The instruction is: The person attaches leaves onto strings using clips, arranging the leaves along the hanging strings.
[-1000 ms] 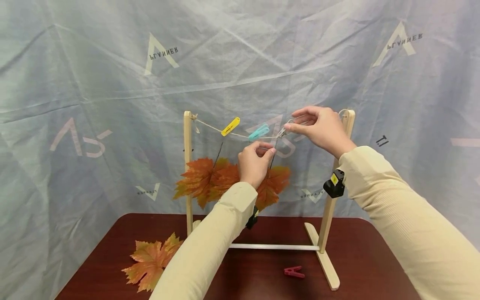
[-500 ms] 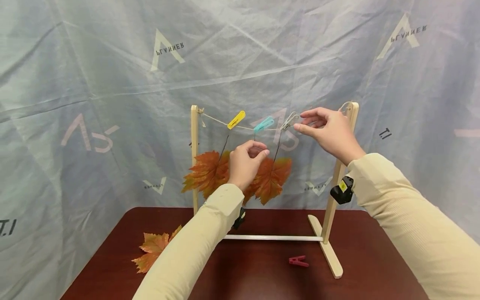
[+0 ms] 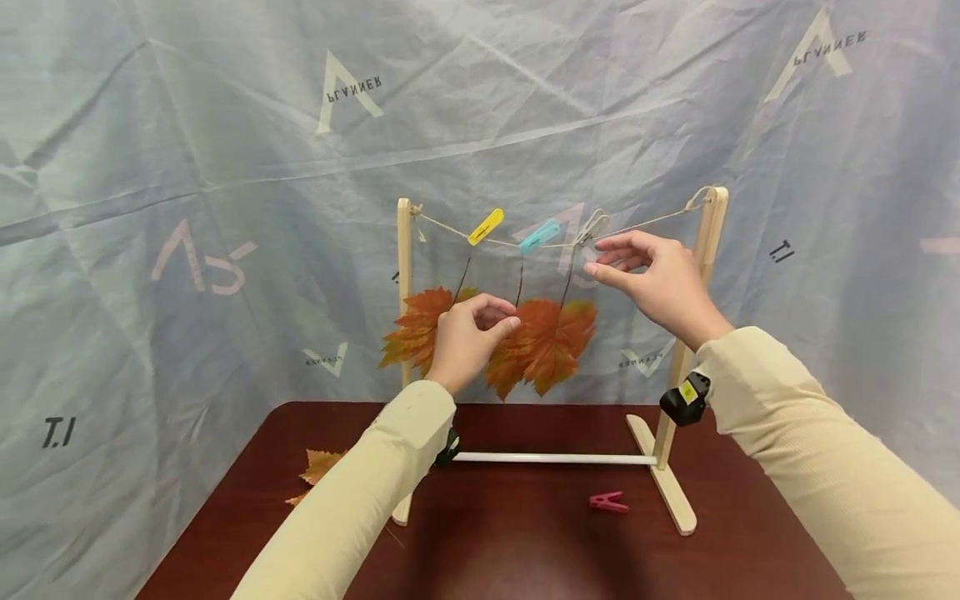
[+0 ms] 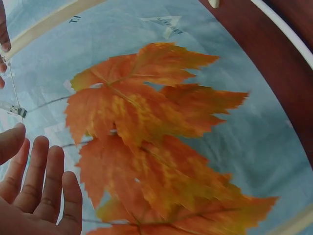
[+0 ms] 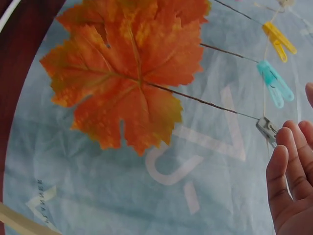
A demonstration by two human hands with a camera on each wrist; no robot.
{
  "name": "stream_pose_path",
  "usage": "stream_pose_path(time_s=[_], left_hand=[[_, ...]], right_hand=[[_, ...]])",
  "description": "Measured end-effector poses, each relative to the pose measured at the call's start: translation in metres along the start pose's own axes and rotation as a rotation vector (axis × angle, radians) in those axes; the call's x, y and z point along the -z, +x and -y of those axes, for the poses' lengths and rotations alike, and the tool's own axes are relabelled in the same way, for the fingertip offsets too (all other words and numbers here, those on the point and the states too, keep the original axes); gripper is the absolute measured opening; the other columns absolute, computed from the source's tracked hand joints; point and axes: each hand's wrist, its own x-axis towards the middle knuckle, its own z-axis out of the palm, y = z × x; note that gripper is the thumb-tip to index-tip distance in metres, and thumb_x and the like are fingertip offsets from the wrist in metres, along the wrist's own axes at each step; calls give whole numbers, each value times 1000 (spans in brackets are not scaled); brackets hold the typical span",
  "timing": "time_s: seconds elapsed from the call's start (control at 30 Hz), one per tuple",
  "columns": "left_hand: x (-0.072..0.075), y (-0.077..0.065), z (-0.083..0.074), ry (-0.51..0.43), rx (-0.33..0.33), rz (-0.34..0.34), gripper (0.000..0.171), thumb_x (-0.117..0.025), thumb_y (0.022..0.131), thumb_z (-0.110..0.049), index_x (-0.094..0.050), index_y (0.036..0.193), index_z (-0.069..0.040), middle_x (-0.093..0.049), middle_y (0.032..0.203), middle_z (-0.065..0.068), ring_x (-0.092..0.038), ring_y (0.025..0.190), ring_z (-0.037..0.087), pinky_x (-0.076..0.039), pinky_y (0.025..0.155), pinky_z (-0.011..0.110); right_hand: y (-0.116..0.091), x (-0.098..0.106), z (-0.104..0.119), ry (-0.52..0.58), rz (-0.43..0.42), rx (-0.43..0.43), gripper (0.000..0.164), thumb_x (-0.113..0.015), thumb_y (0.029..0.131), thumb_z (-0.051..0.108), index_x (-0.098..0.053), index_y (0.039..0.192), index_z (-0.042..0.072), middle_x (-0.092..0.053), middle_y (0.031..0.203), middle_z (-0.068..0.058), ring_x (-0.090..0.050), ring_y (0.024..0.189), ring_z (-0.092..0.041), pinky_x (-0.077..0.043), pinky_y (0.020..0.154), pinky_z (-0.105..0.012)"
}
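Observation:
Three orange maple leaves (image 3: pixel 551 342) hang by thin stems from a string (image 3: pixel 645 223). A yellow clothespin (image 3: pixel 486 227), a teal clothespin (image 3: pixel 540 237) and a grey clothespin (image 3: pixel 592 227) clip the stems to it. My right hand (image 3: pixel 660 279) is just right of and below the grey clothespin, apart from it, fingers loosely bent and holding nothing. In front of the leaves, my left hand (image 3: pixel 468 337) hides part of them in the head view. The left wrist view shows its fingers (image 4: pixel 36 171) relaxed beside the stems, gripping nothing.
A wooden stand with a right post (image 3: pixel 712 242) and a white crossbar (image 3: pixel 555 458) carries the string. On the brown table (image 3: pixel 510 550) lie a dark pink clothespin (image 3: pixel 608 502) and another leaf (image 3: pixel 321 465), partly behind my left sleeve. A grey cloth backdrop (image 3: pixel 247 108) hangs behind.
My right hand has let go of the grey clothespin, which stays on the string, and has drawn slightly away. My left hand has moved left and down from the right leaf's stem.

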Motion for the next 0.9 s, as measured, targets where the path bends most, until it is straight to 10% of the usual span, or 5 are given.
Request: stream_pose_path(time_s=[0.9], left_hand=[[49, -85, 73, 107, 191, 142, 13, -76, 92, -9, -75, 104, -14, -72, 89, -5, -65, 82, 14, -53, 73, 35]], right_hand=[[-75, -45, -46, 145, 89, -91, 41, -72, 97, 38, -69, 126, 10, -70, 111, -8, -63, 96, -9, -50, 76, -24]])
